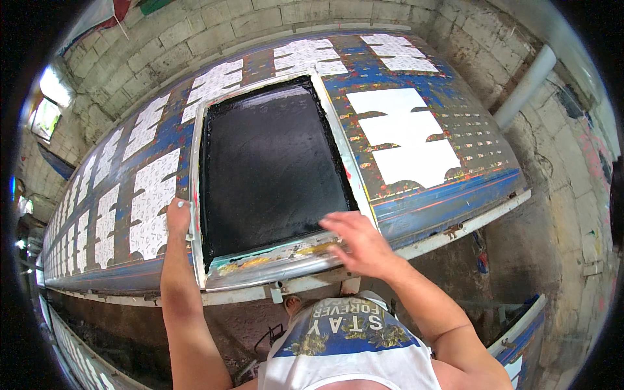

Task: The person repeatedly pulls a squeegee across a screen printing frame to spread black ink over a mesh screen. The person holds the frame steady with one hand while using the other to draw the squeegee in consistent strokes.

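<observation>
In the head view, you stand at a long desk [448,199] with a frame [286,255] lying on it in front of you. It looks like you are at the step of setting or moving the frame by hand. Inside it is a dark, shiny sheet [273,162].

Your left grip [179,218] is curled closed at the frame's left edge, and seems to pinch a small pale part there. Your right grip [356,244] is spread and loose over the frame's near right corner. You hold nothing in it, and I cannot tell if its fingertips touch the rim.

The next move seems to call for a firm hold on both sides, so the frame stays flat and does not twist. Keep your fingers off the dark sheet, as it may be wet.

So the frame lies between your two grips, reaching away from you. A plain white cloth [406,136] lies to its right, well past your right grip. White cloths with small marks [153,208] lie to its left, one just beside your left grip.
</observation>
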`<state>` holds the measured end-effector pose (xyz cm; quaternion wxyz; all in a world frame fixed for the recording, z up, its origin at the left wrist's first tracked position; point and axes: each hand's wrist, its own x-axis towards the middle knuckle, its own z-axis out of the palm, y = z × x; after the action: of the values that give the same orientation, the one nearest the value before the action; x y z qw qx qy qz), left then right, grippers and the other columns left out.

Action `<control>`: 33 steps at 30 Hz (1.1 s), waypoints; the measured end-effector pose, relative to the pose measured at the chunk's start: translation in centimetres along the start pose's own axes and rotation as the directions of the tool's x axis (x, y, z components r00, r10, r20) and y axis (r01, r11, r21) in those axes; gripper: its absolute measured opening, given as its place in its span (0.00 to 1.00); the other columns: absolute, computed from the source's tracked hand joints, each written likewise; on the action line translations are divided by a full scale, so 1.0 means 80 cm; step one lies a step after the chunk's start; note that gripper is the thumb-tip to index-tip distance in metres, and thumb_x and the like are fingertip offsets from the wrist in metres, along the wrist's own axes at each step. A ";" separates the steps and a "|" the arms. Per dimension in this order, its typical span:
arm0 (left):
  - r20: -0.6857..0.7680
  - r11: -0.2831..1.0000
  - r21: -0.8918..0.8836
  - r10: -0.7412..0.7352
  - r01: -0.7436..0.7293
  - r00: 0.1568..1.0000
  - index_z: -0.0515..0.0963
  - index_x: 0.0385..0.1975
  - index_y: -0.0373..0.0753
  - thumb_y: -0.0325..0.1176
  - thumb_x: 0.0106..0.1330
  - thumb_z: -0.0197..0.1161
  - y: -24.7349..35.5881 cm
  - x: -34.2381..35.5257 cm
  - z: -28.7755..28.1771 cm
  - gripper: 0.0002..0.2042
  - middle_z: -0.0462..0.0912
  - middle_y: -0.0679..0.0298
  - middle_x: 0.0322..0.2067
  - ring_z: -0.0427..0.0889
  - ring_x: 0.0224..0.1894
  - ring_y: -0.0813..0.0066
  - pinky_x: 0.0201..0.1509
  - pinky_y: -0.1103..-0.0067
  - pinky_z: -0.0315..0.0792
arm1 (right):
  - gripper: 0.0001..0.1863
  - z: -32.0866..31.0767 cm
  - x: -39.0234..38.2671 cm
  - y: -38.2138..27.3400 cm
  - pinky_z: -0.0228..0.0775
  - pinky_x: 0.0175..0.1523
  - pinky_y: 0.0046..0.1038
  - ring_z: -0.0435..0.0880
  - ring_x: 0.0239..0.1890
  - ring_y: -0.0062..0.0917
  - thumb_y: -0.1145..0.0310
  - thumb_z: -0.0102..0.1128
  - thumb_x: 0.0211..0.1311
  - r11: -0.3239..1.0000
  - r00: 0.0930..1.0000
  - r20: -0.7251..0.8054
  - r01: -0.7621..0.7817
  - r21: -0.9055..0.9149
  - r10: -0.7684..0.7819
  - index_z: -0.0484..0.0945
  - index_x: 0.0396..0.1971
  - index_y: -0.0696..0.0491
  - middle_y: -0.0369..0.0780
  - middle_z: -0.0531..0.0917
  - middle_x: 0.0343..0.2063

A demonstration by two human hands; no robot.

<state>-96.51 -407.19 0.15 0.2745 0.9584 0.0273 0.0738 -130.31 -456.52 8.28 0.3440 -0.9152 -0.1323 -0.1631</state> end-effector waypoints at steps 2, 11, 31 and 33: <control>-0.024 0.998 0.021 -0.050 0.051 0.998 0.85 0.48 0.36 0.46 0.77 0.67 0.013 -0.005 -0.003 0.17 0.89 0.40 0.49 0.87 0.55 0.43 0.63 0.58 0.76 | 0.30 -0.020 -0.016 0.033 0.72 0.74 0.48 0.81 0.66 0.52 0.70 0.75 0.64 0.978 0.968 -0.139 -0.210 0.014 0.210 0.81 0.67 0.55 0.51 0.83 0.63; 0.112 0.965 -0.259 -0.020 0.049 0.993 0.84 0.43 0.37 0.55 0.81 0.64 0.010 -0.002 -0.013 0.23 0.81 0.62 0.30 0.80 0.35 0.67 0.43 0.66 0.74 | 0.28 -0.013 -0.064 0.104 0.79 0.60 0.32 0.85 0.51 0.31 0.73 0.72 0.70 0.529 0.627 0.164 -0.747 0.402 0.761 0.82 0.68 0.60 0.48 0.84 0.56; 0.311 0.687 -0.608 -0.255 0.398 0.915 0.81 0.45 0.44 0.59 0.82 0.59 0.053 -0.021 -0.041 0.22 0.67 0.77 0.20 0.60 0.15 0.87 0.17 0.82 0.54 | 0.19 -0.049 -0.027 0.048 0.82 0.53 0.28 0.88 0.47 0.21 0.76 0.68 0.75 0.441 0.529 0.009 -0.716 0.541 0.849 0.86 0.62 0.64 0.43 0.91 0.50; 0.336 0.675 -0.636 -0.194 0.374 0.922 0.80 0.46 0.44 0.61 0.81 0.59 0.078 -0.023 -0.047 0.23 0.67 0.77 0.20 0.61 0.15 0.87 0.17 0.82 0.54 | 0.19 -0.064 -0.022 0.053 0.82 0.52 0.27 0.88 0.45 0.21 0.75 0.69 0.74 0.416 0.499 -0.004 -0.718 0.559 0.867 0.86 0.61 0.64 0.42 0.91 0.48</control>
<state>-98.86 -410.70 6.38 0.6197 0.7722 0.1142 -0.0821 -131.47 -463.29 8.76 0.6132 -0.7104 0.3377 -0.0725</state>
